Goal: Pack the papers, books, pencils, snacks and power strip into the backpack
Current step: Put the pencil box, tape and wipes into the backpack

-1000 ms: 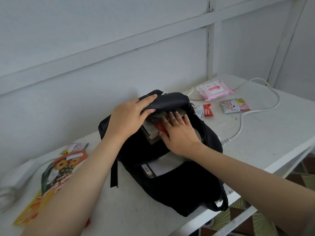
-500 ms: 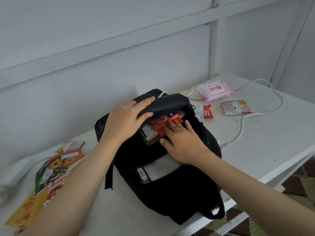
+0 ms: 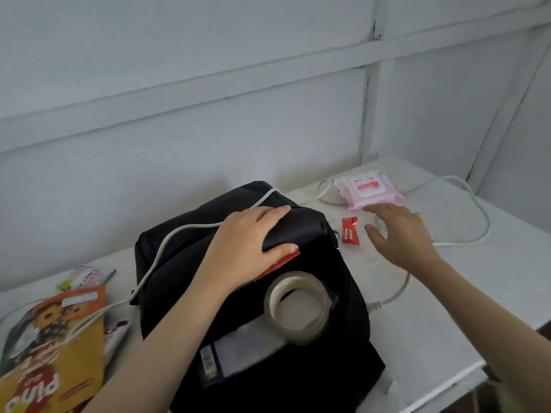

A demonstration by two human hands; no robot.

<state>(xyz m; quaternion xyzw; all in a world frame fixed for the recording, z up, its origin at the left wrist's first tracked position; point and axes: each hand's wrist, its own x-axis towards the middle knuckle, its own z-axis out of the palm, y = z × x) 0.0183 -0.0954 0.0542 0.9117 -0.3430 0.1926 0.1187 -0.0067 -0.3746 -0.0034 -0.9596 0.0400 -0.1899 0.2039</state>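
A black backpack [image 3: 328, 368] lies on the white table [image 3: 417, 332]. My left hand [image 3: 247, 248] grips its top flap, thumb under the edge, with a red packet [image 3: 280, 263] showing beneath. A roll of tape [image 3: 298, 308] sits on the backpack's front. My right hand [image 3: 399, 234] hovers open over the table to the right, above a flat snack packet that it mostly hides. A small red sachet [image 3: 349, 231] lies just left of that hand. A pink wipes pack [image 3: 368, 189] lies behind it. A white power cable [image 3: 477, 204] loops across the table.
At the left lie a large orange snack bag [image 3: 53, 347] and a small pale packet [image 3: 89, 275]. A white cord [image 3: 167, 248] runs over the backpack's back. The wall stands close behind. The table's front edge [image 3: 441, 389] runs at the lower right.
My right hand left the backpack opening and moved right over the table toward the snack packets. The red packet went further under the flap. My view shifted closer.
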